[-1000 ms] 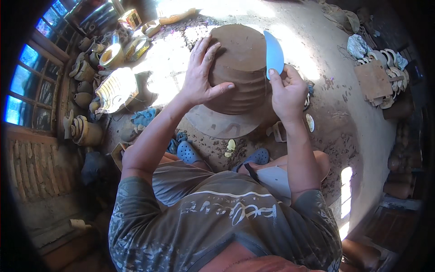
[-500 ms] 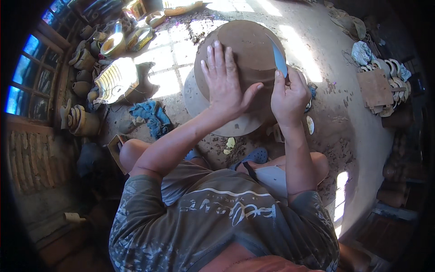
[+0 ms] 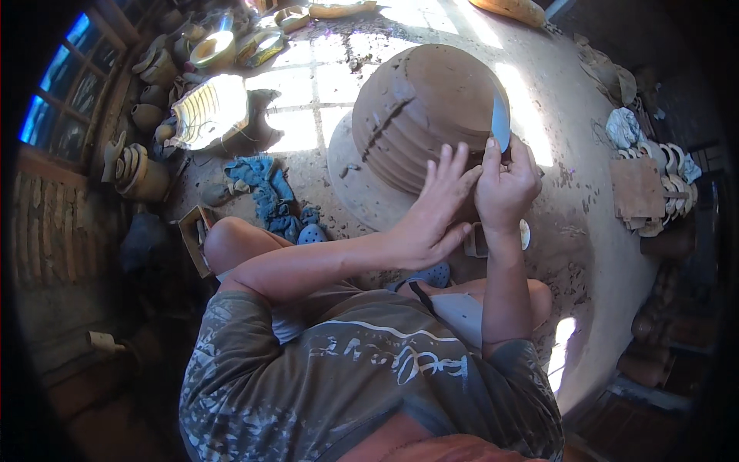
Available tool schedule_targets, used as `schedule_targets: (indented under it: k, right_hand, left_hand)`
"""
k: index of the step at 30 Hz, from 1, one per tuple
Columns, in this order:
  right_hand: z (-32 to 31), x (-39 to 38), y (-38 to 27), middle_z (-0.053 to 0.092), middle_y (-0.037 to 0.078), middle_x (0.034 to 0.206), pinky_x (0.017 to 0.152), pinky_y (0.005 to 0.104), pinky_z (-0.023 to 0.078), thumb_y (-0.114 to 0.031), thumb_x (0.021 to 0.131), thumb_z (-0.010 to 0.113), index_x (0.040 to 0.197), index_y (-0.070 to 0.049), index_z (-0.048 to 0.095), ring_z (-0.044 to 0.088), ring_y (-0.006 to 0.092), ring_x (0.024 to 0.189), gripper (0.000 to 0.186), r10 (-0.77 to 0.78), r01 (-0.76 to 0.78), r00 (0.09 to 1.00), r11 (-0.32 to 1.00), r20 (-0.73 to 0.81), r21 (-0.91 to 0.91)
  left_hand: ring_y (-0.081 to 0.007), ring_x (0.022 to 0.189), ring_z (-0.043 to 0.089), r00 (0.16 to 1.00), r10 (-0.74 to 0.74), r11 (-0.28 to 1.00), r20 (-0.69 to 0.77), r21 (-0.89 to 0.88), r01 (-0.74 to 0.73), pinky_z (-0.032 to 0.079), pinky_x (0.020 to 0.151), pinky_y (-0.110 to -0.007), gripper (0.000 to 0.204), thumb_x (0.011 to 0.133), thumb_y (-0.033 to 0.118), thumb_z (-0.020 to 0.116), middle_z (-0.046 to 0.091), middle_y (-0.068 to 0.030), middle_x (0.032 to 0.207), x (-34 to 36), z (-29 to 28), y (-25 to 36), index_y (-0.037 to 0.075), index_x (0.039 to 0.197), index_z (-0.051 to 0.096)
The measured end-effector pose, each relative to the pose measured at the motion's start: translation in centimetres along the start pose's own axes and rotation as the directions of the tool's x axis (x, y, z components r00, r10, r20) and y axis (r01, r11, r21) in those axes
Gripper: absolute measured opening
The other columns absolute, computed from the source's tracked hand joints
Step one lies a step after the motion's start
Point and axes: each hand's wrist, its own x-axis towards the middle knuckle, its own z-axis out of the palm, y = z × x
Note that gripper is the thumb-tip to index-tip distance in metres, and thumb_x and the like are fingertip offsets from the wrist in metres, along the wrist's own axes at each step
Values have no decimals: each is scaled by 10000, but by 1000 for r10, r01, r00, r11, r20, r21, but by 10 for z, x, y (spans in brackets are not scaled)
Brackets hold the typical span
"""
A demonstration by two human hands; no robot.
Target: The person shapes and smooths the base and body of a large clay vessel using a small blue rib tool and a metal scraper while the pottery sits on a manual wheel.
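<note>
A large brown clay form [image 3: 439, 88] with a flat top and ridged sides stands on a round grey base [image 3: 346, 185] on the floor. A dark, jagged groove runs across its left side. My right hand [image 3: 508, 185] is closed around a thin blue flat blade [image 3: 501, 123], pinched between thumb and fingers. The blade stands up against the right edge of the clay. My left hand [image 3: 435, 219] is open, fingers stretched out, over the near side of the clay beside my right hand. Whether its fingertips touch the clay, I cannot tell.
A blue cloth [image 3: 262, 192] lies on the floor to the left. Behind it are a ribbed pale piece [image 3: 212, 112], bowls and several pots below the window. On the right, a flat brown slab [image 3: 637, 189] leans by stacked curved pieces. A small rectangular frame [image 3: 476, 240] lies near my right forearm.
My left hand has come off the top of the clay, toward me and to the right. The grooved left side now shows. The blade stays in my right hand by the clay's right edge.
</note>
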Motion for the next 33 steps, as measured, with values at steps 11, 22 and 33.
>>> schedule_targets:
  k: [11, 22, 33]
  right_hand:
    - [0, -31, -66, 757, 110, 980, 790, 336, 594, -24, 950, 749, 1124, -4, 762, 751, 219, 868, 175, -79, -2, 976, 928, 201, 373]
    - [-19, 54, -53, 762, 49, 1064, 862, 305, 593, -98, 1083, 643, 1303, 22, 676, 724, 138, 922, 253, 171, -569, 793, 551, 585, 611]
    - [5, 134, -18, 748, 92, 1086, 865, 368, 574, -124, 1051, 661, 1285, 7, 714, 720, 182, 971, 274, 168, -477, 850, 649, 500, 593]
  left_hand:
    - [-222, 887, 696, 886, -323, 886, -333, -436, 160, 548, 797, -356, 310, 1096, 272, 666, 691, -162, 937, 5, -52, -4, -36, 1082, 697]
    - [-457, 1335, 557, 825, 152, 858, -544, 486, 163, 404, 1129, -596, 432, 1009, 338, 709, 594, -250, 1405, 27, -86, -31, 16, 1294, 673]
    - [-541, 1618, 203, 893, 318, 780, -318, 624, -56, 65, 1253, -757, 1085, 826, 662, 795, 264, -330, 1716, 14, -21, -9, 9, 1598, 402]
